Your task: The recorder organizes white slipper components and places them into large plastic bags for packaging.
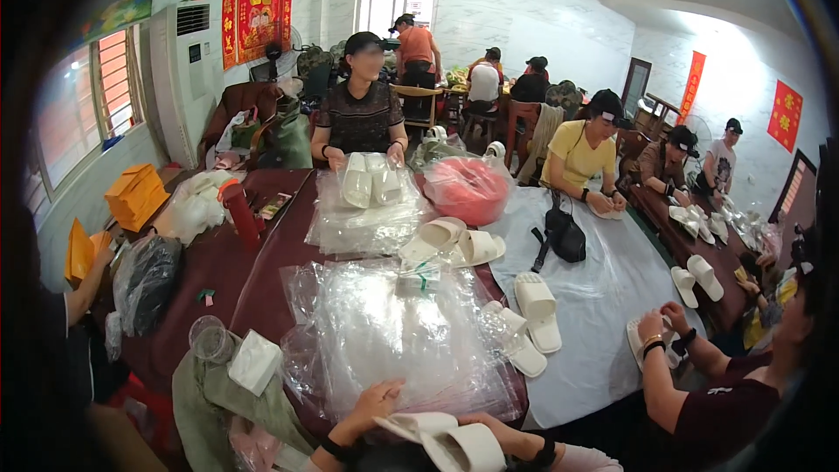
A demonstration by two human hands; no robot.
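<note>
At the lower edge, a pair of cream-white slippers (472, 452) is held up in front of me. My right hand (492, 424) grips the pair from behind, and its fingers are partly hidden by the slippers. My left hand (377, 404) reaches out at the near edge of a stack of clear plastic bags (393, 332), its fingers extended and holding nothing I can see. A small bundle with a green tie (422, 278) lies on the far part of that stack. To its right, on a pale sheet, sit more cream slippers (537, 304).
Across the table, a person handles slippers (371, 179) over more bags. A red bundle in plastic (470, 188), a black bag (564, 232), a red flask (240, 214), tissues (255, 363) and a clear cup (211, 341) lie around. A co-worker (717, 376) sits close on my right.
</note>
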